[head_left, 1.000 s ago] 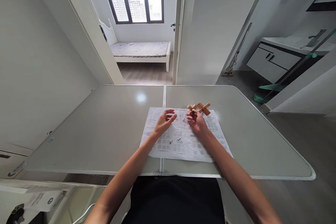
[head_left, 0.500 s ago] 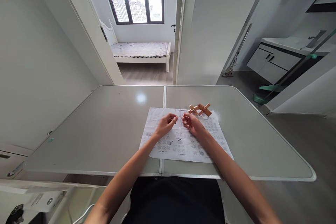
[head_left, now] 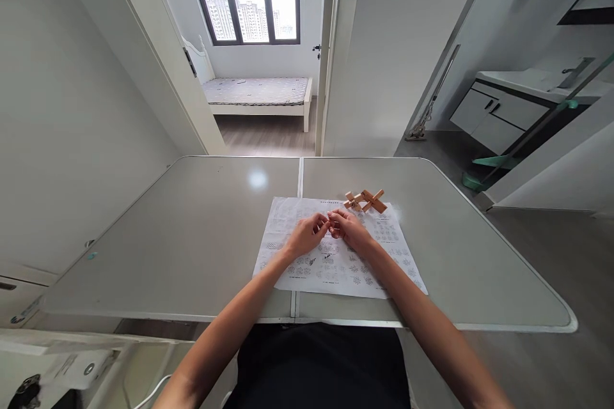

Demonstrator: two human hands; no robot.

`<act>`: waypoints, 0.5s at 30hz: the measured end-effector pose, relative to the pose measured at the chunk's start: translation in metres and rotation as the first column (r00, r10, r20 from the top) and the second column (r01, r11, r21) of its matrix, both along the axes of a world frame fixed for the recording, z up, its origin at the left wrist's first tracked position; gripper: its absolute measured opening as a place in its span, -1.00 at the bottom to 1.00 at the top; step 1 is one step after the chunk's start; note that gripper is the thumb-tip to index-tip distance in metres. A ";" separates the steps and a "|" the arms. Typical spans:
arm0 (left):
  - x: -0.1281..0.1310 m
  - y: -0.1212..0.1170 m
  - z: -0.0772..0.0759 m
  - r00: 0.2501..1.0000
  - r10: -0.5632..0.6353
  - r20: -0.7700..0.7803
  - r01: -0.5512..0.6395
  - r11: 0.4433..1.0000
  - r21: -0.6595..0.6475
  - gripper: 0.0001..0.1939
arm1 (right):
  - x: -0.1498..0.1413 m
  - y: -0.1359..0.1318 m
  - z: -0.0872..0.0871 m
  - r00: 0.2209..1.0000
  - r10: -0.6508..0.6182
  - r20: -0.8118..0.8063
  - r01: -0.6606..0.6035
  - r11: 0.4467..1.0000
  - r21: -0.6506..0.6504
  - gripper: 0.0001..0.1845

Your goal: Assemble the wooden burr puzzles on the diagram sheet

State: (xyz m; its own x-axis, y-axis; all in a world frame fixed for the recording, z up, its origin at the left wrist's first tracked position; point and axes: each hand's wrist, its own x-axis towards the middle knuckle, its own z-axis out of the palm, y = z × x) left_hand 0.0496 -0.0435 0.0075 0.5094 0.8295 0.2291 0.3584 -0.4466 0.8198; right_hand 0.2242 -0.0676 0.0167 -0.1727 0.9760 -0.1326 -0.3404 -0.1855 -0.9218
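My left hand [head_left: 309, 234] and my right hand [head_left: 348, 228] meet over the middle of a printed paper sheet [head_left: 288, 208]. Both have curled fingers, and the fingertips touch or nearly touch. Whatever they pinch, if anything, is too small or hidden to name. Just beyond my right hand, at the sheet's far right edge, lie several notched wooden puzzle pieces [head_left: 375, 202], leaning across each other. Rows of small line drawings cover the paper, and two small dark marks show near its middle.
The sheet lies on a grey folding table [head_left: 201, 236] with a pale metal rim and a seam down the middle. Past the table's far edge are a doorway, a bed [head_left: 259, 91] and a window. A sink cabinet [head_left: 508, 108] stands at right.
My hands have come together, closing the small gap between their fingertips. The wooden pieces and the paper stay where they were.
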 end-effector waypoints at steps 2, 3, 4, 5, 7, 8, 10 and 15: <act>0.000 0.000 -0.001 1.000 0.002 -0.008 -0.002 1.000 0.009 -0.71 | 0.000 0.000 0.000 1.000 -0.002 0.004 0.002 1.000 -0.001 -0.54; 0.000 0.000 -0.001 1.000 0.004 -0.013 -0.004 1.000 0.012 -0.71 | 0.000 0.000 0.000 1.000 -0.004 0.003 0.004 1.000 -0.003 -0.54; 0.000 0.001 -0.002 1.000 0.007 -0.018 -0.007 1.000 0.015 -0.72 | 0.000 0.000 0.000 1.000 -0.005 0.001 0.005 1.000 -0.005 -0.54; 0.000 0.001 -0.002 1.000 0.011 -0.022 -0.010 1.000 0.018 -0.73 | 0.000 0.000 0.000 1.000 -0.008 -0.002 0.008 1.000 -0.007 -0.53; 0.000 0.001 -0.002 0.999 0.016 -0.028 -0.015 1.000 0.021 -0.73 | -0.001 0.000 0.001 1.000 -0.008 -0.002 0.008 1.000 -0.007 -0.53; 0.000 0.001 -0.002 0.999 0.017 -0.031 -0.016 1.000 0.022 -0.74 | -0.001 0.000 0.002 1.000 -0.009 0.000 0.009 1.000 -0.006 -0.53; 0.000 0.000 -0.001 0.999 0.015 -0.038 -0.015 1.000 0.021 -0.74 | -0.001 0.000 0.002 1.000 -0.008 0.004 0.008 1.000 -0.004 -0.53; 0.001 0.000 0.002 0.999 0.013 -0.044 -0.012 1.000 0.017 -0.74 | 0.000 0.000 -0.001 1.000 -0.005 0.003 0.005 1.000 0.003 -0.53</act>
